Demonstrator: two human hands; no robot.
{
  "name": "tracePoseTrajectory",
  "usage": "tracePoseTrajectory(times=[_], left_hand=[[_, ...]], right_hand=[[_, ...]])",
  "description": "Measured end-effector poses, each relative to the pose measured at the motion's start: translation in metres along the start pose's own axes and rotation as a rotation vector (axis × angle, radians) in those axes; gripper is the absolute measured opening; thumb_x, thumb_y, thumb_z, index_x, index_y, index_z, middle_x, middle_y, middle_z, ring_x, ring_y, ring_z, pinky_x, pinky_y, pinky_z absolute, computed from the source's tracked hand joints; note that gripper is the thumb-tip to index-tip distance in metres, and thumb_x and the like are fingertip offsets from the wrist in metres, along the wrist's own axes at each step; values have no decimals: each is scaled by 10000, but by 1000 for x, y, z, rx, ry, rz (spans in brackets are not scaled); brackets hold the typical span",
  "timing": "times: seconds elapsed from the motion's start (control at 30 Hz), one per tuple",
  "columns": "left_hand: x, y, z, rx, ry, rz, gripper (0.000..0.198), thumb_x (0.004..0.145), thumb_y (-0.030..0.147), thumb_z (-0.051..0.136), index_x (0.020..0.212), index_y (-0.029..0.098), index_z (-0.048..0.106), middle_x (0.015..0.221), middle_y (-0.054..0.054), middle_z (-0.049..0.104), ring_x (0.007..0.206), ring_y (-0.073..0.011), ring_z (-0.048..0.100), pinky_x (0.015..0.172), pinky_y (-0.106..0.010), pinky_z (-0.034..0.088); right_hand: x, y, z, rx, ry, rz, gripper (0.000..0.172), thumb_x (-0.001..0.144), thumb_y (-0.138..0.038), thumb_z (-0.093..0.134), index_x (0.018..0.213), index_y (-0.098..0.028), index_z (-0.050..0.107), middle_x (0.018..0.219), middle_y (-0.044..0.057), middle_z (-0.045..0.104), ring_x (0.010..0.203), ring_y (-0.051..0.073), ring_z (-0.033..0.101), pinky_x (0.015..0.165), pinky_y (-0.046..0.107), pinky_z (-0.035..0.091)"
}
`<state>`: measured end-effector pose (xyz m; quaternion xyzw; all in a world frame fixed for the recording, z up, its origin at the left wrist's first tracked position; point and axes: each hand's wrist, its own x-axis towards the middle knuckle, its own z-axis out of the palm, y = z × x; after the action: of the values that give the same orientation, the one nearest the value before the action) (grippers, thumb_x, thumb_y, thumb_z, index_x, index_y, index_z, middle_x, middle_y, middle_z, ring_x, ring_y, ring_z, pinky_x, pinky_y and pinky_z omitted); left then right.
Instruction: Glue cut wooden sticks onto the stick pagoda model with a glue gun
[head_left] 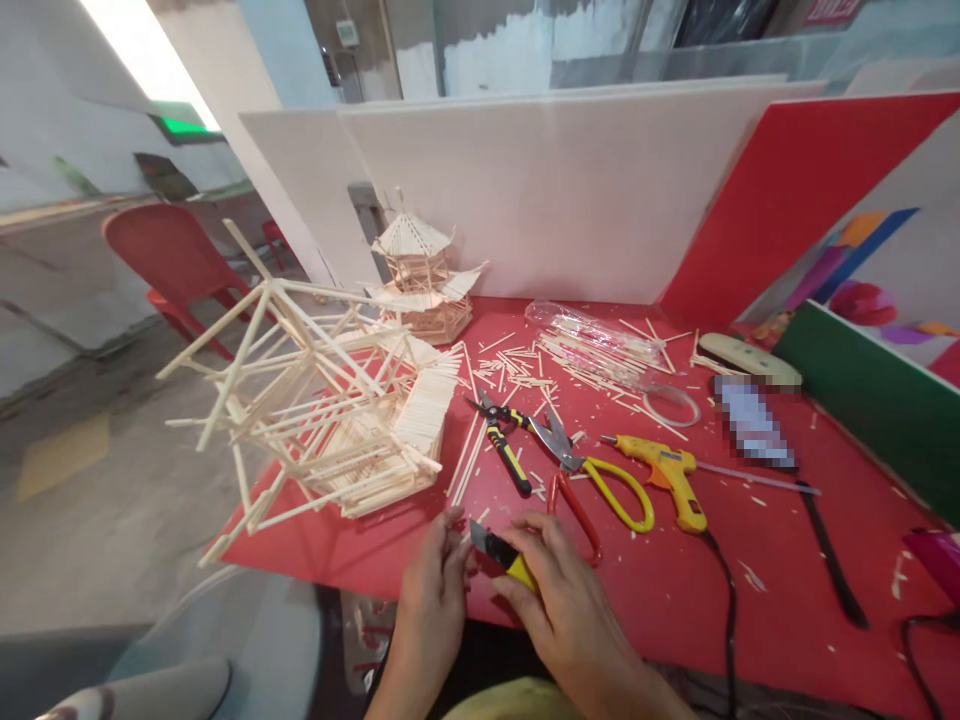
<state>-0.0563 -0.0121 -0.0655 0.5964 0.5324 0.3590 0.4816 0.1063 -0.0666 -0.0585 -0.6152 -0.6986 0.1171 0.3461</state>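
Observation:
In my right hand (pixel 562 590) is a yellow-and-black utility knife (pixel 496 548), its short blade pointing left. My left hand (pixel 435 580) is beside the blade, thumb and fingers pinched together; what sits between them is too small to make out. Beyond my hands stands a partly framed pavilion model (pixel 427 410) of thin wooden sticks, with an open stick roof frame leaning over its left side. Behind it is a smaller tiered stick pagoda (pixel 412 240). Loose wooden sticks (pixel 517 368) lie scattered over the red tabletop (pixel 630 610).
Black-and-yellow pliers (pixel 510 455), yellow-handled scissors (pixel 622 495), a red-handled tool (pixel 581 520) and a corded yellow glue gun (pixel 667 475) lie ahead and right. Behind are a plastic bag of sticks (pixel 592 340), a tape roll (pixel 671 405) and white boards (pixel 555 200).

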Motion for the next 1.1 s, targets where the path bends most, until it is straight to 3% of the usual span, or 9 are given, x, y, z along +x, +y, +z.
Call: tracePoseTrajectory(times=[0.17,0.33,0.43,0.53,0.7,0.83,0.93,1.1], left_hand=[[-2,25,17,-447,-121,-309,292,809,468,671,869,206,556,547,100,433,382,-41,278,382,-157,233],[-5,44,23,-635,-188,-434,345,737,372,746,990,216,570,582,107,403,411,-20,235,397,-124,188],[-8,49,19,-703,-277,-436,384,732,333,732,1054,214,560,568,119,340,405,-18,143,381,-134,98],[-10,52,16,-723,-308,-401,443,755,377,737,1116,226,528,615,105,386,415,-12,128,385,-139,85],[-11,54,18,-720,-343,-370,375,812,529,688,913,232,484,565,115,314,404,-23,123,372,-134,90],[-9,48,19,-697,-403,-351,368,808,506,708,922,233,488,537,130,287,395,-26,108,357,-133,101],[-6,43,17,-709,-416,-377,356,792,457,740,924,214,515,541,122,342,393,-18,130,357,-135,97],[-2,40,15,-760,-327,-431,340,755,405,771,829,185,522,577,78,488,378,-2,173,357,-144,104]], right_hand=[[3,3,-19,21,-53,-28,401,1021,-461,362,1314,-233,515,1008,53,711,843,177,705,691,266,562],[8,2,-33,-118,-25,-56,405,1029,-444,347,1322,-270,566,896,39,673,701,162,675,563,248,495],[9,3,-38,-127,-64,-64,393,1037,-380,342,1349,-265,554,899,42,657,716,159,667,582,247,488],[9,5,-41,-84,-109,-78,384,1035,-348,356,1374,-283,526,935,40,657,746,155,664,622,250,501],[7,11,-42,-70,-86,-80,369,1032,-339,367,1342,-273,555,970,54,665,789,166,662,665,265,518],[7,13,-41,-6,-124,-71,362,1028,-327,383,1350,-295,546,980,45,668,820,165,661,706,273,531],[7,16,-38,68,-126,-36,359,1026,-317,396,1353,-303,545,1028,46,674,874,162,664,789,283,542],[7,21,-31,114,-152,-16,379,1026,-328,395,1379,-292,529,1092,64,673,936,173,663,869,315,540]])
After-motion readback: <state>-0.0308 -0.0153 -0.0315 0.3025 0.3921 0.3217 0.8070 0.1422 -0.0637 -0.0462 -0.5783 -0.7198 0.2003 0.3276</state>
